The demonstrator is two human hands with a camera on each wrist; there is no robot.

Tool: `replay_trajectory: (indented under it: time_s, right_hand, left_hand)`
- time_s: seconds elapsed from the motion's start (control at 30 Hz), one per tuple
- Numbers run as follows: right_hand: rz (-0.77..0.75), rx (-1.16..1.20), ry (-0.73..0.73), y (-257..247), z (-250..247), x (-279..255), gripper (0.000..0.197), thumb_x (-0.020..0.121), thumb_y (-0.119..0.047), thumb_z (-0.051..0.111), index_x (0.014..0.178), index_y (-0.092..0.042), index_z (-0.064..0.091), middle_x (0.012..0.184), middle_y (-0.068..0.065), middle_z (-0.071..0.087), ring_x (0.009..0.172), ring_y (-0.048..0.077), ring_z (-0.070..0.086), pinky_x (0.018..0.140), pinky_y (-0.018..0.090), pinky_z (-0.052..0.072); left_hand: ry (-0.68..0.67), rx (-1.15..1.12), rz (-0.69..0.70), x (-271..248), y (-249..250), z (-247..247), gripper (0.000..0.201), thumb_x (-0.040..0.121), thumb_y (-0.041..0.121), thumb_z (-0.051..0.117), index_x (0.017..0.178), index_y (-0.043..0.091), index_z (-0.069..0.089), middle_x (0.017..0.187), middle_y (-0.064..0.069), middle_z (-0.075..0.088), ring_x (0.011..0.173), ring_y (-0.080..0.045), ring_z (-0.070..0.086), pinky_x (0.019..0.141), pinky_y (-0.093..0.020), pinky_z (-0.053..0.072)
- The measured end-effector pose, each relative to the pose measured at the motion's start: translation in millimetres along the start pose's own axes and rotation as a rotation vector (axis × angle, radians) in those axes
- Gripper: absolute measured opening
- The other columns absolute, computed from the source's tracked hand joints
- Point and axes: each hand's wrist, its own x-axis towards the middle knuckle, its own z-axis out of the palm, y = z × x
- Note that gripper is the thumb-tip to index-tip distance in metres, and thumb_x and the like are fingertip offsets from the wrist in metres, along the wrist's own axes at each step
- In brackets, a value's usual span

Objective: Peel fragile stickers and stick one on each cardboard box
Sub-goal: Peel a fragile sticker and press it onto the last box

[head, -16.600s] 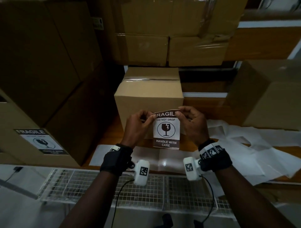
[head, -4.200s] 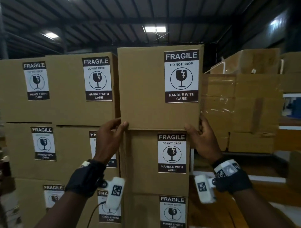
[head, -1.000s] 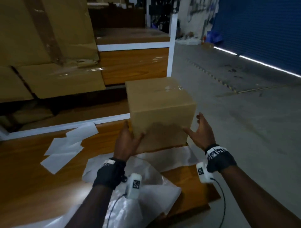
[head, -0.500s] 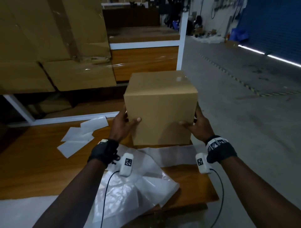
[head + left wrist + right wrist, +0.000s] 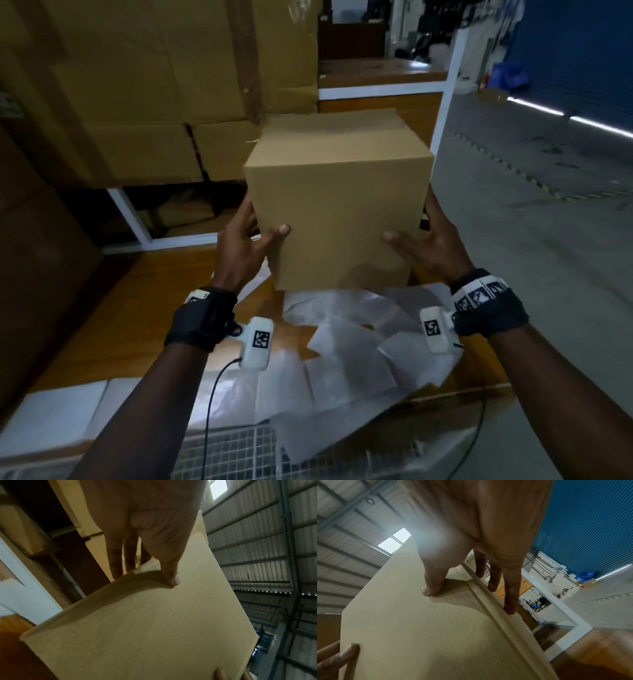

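A plain cardboard box with no sticker on the faces I see hangs just above the wooden table. My left hand grips its left front edge, thumb on the front face and fingers along the side. My right hand grips the right front edge the same way. In the left wrist view the thumb presses the box. The right wrist view shows the thumb on the box. No sticker is in sight.
Crumpled white backing sheets lie on the table under the box. A wire mesh tray sits at the near edge. Big stacked cartons fill the back left, a white rack post stands behind, and concrete floor lies to the right.
Both hands closed on the box at the table's far right corner and lifted it off the table, bringing it left and nearer to me.
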Motion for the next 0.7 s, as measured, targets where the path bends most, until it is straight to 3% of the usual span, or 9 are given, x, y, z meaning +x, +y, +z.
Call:
replay_trajectory:
  time_s: [0.13,0.23,0.33,0.4,0.47,0.57,0.63,0.7]
  right_hand:
    - [-0.002,0.035,-0.052,-21.5,48.2,-9.7,0.092,0.084,-0.03,0.082,0.156,-0.04,0.026,0.136,-0.017,0.059,0.117,-0.004,0.059,0.089,0.016,0.054]
    - [-0.018,0.083,-0.094,-32.7,82.3,-17.5,0.082,0.085,-0.024,0.081,0.149,-0.042,0.033,0.129,-0.025,0.059,0.115,-0.008,0.059,0.086,0.016,0.054]
    - [-0.036,0.106,-0.133,-39.1,115.3,-26.1,0.076,0.086,-0.023,0.08,0.144,-0.047,0.036,0.128,-0.023,0.058,0.115,-0.01,0.058,0.09,0.023,0.056]
    - [-0.009,0.128,-0.17,-40.9,138.2,-31.1,0.078,0.087,-0.023,0.079,0.149,-0.038,0.035,0.129,-0.023,0.057,0.115,-0.012,0.056,0.091,0.022,0.055]
    - [0.045,0.16,-0.184,-44.9,160.5,-38.3,0.086,0.087,-0.023,0.08,0.156,-0.032,0.03,0.135,-0.019,0.056,0.117,-0.011,0.055,0.095,0.026,0.054]
    - [0.068,0.152,-0.186,-53.5,192.1,-47.8,0.092,0.086,-0.02,0.08,0.159,-0.032,0.024,0.135,-0.023,0.054,0.116,-0.015,0.053,0.097,0.027,0.053]
    - [0.1,0.15,-0.175,-57.2,216.3,-52.7,0.092,0.087,-0.022,0.08,0.159,-0.033,0.024,0.136,-0.02,0.055,0.118,-0.012,0.054,0.099,0.029,0.053]
    - [0.113,0.133,-0.14,-60.2,242.7,-56.9,0.091,0.086,-0.024,0.081,0.158,-0.035,0.025,0.139,-0.015,0.057,0.121,-0.005,0.056,0.101,0.034,0.053]
  left_hand:
    - [0.029,-0.014,-0.025,-24.6,-10.1,-52.6,0.072,0.093,0.021,0.075,0.154,0.031,0.04,0.137,0.014,0.062,0.125,-0.006,0.061,0.098,-0.032,0.056]
    - [0.077,-0.008,-0.064,-46.0,-15.3,-83.4,0.069,0.091,0.02,0.076,0.151,0.032,0.044,0.129,0.019,0.064,0.12,-0.004,0.063,0.092,-0.024,0.056]
    - [0.133,0.015,-0.083,-65.1,-20.0,-113.2,0.064,0.09,0.016,0.076,0.14,0.045,0.048,0.12,0.025,0.068,0.114,-0.002,0.065,0.087,-0.021,0.056]
    - [0.142,0.025,-0.116,-76.2,-28.5,-131.8,0.066,0.091,0.014,0.075,0.143,0.041,0.047,0.121,0.025,0.067,0.115,0.0,0.064,0.086,-0.019,0.055]
    - [0.142,0.059,-0.141,-86.4,-36.7,-151.0,0.071,0.091,0.019,0.076,0.151,0.036,0.043,0.132,0.016,0.064,0.122,-0.004,0.062,0.094,-0.029,0.057]
    - [0.14,0.1,-0.147,-95.9,-53.3,-180.0,0.068,0.09,0.027,0.077,0.147,0.044,0.043,0.142,0.008,0.06,0.129,-0.013,0.059,0.103,-0.047,0.054]
    - [0.128,0.1,-0.164,-98.9,-64.8,-198.0,0.068,0.091,0.028,0.076,0.145,0.049,0.041,0.145,0.006,0.057,0.132,-0.016,0.055,0.104,-0.051,0.052]
    - [0.127,0.086,-0.168,-99.9,-80.0,-218.2,0.07,0.091,0.028,0.076,0.149,0.044,0.041,0.146,0.007,0.056,0.133,-0.015,0.054,0.106,-0.052,0.051]
